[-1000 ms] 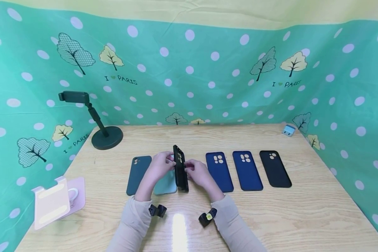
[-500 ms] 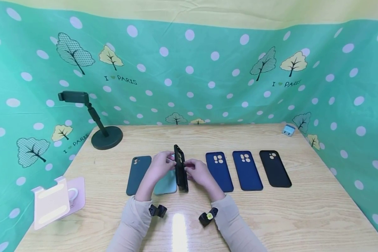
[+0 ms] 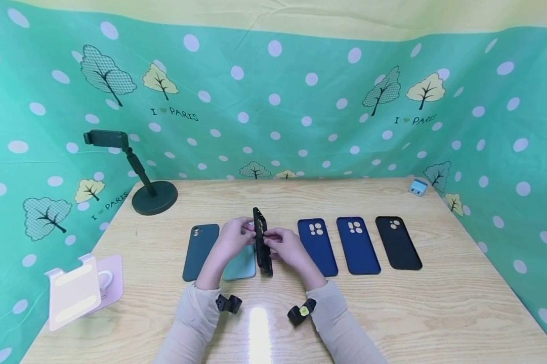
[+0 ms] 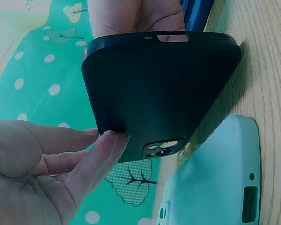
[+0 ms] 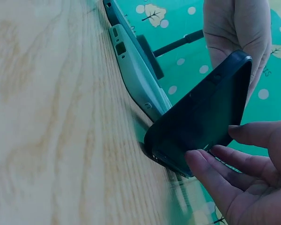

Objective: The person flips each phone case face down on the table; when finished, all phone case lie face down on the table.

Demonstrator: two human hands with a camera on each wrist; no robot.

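Here both hands, left (image 3: pixel 234 238) and right (image 3: pixel 286 246), pinch a black case (image 3: pixel 262 247) on edge upon the bench (image 3: pixel 437 303), a mint case (image 4: pixel 220 183) beside the left grip.

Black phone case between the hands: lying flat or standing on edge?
Standing on edge. The black phone case rests one long side on the table, with the left hand and right hand steadying it.

Beige long sleeves (image 3: pixel 188 323) — small black wrist cameras (image 3: pixel 228 304) strapped on; bare hands.
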